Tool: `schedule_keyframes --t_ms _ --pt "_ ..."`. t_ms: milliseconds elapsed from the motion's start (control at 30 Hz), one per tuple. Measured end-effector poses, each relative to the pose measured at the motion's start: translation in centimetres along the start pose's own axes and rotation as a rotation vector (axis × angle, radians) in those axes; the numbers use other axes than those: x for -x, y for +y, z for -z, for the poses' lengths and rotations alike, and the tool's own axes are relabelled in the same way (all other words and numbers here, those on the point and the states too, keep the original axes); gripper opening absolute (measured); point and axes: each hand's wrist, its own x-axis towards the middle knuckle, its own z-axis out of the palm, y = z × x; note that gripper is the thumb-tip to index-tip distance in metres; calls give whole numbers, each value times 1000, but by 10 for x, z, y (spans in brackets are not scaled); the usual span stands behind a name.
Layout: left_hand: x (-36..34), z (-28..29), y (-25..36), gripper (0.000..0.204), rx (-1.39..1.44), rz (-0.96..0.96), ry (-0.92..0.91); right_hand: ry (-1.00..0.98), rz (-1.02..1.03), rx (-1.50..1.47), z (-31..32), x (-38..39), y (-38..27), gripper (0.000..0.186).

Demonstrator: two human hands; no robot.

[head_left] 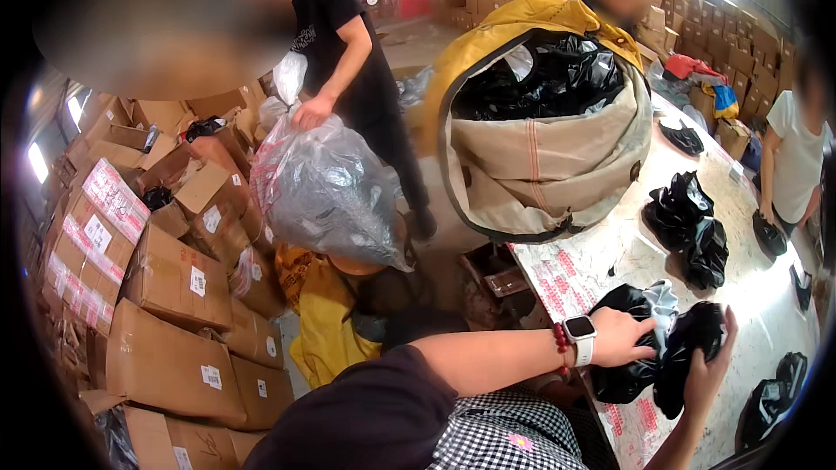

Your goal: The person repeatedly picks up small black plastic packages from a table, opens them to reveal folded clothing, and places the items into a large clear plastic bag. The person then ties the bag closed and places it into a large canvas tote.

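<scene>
Two glossy black plastic packets (666, 352) at lower right of the frame, crinkled and soft, lying on the pale marbled surface (610, 252). Left hand (623, 337), wrist banded by a white smartwatch (580, 331) and a red bead bracelet (559, 346), laid over the left packet with fingers curled onto the film. Right hand (710, 370) cupped under the right packet, fingers closed around its edge and thumb up along its side. Both packets touching one another, near the surface's front edge.

More black packets (688, 226) scattered further up the surface, shiny and creased, well apart from the hands. Huge round sack (544, 135) of tan woven cloth with a yellow lining folded over its rim at upper centre, mouth open and stuffed with black film bags, resting on the surface's far end. Left of it, another person's hand (312, 111) gripping the neck of a large translucent grey plastic bag (326, 191), wrinkled and bulging. Brown cardboard boxes (165, 278), taped and labelled, heaped along the left of the frame; more stacked at the top. Yellow fabric (322, 313) crumpled on the floor at lower centre. Another person in a white top (797, 157) at the right edge beside the surface.
</scene>
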Motion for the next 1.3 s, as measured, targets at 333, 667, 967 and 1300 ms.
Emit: schedule_keyframes --t_ms 333,667,967,1300 --pt "30 -15 -105 32 655 198 230 -234 -35 227 -20 13 13 52" --pt "49 15 -80 57 1107 120 176 -236 747 193 -104 36 -58 46" --pt "87 12 -80 37 46 52 796 -677 705 797 -177 61 -28 23" --pt "101 -11 -41 37 485 2 590 -117 -402 -803 -198 14 29 27"
